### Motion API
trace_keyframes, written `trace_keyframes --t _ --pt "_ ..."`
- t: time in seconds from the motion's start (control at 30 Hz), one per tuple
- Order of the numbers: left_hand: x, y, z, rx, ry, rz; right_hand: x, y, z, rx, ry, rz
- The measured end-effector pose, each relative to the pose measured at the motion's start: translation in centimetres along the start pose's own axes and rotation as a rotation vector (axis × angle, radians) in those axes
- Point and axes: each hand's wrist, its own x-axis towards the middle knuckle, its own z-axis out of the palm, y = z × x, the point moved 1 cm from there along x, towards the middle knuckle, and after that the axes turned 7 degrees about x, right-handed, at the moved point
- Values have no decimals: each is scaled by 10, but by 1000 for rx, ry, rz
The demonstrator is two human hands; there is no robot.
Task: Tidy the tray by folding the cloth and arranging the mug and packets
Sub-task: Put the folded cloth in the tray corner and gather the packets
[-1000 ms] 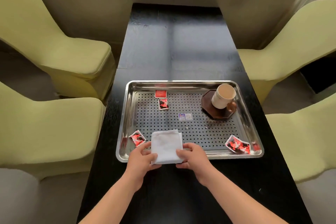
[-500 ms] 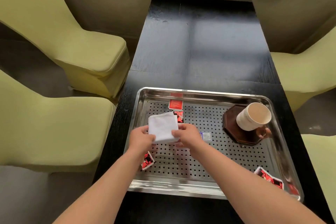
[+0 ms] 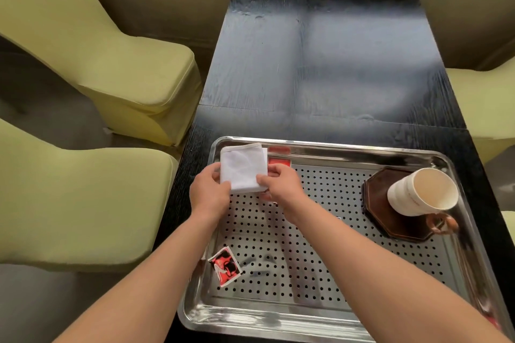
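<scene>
Folded cloth (image 3: 242, 168) at far-left corner of tray (image 3: 334, 145) — L hand (image 3: 209, 195) pinching its near-left edge, R hand (image 3: 281, 184) its near-right corner. Soft, light, prob. springs open if slackened — best gripped at folded edges, laid flat.

The red packet (image 3: 279, 161) at the tray's (image 3: 334, 146) far rim shows only a strip; the cloth (image 3: 242, 168) and right hand (image 3: 281, 184) cover the rest. The mug's (image 3: 407, 199) lettering is too small to read, and the tray's near right corner is cut off by the edge.
</scene>
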Motion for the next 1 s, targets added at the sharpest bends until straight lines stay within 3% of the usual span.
trace_keyframes --t 0.13,0.37,0.7,1.0 --pt "-5 -4 1 159 64 26 -2 8 2 -433 45 -105" --pt "-51 -23 4 142 -133 116 -39 49 -35 -47 87 10" --pt "-130 -60 3 475 -253 332 -138 106 -135 -203 177 -42" --pt "-152 -77 4 638 -307 267 -195 124 -220 -533 409 -82"
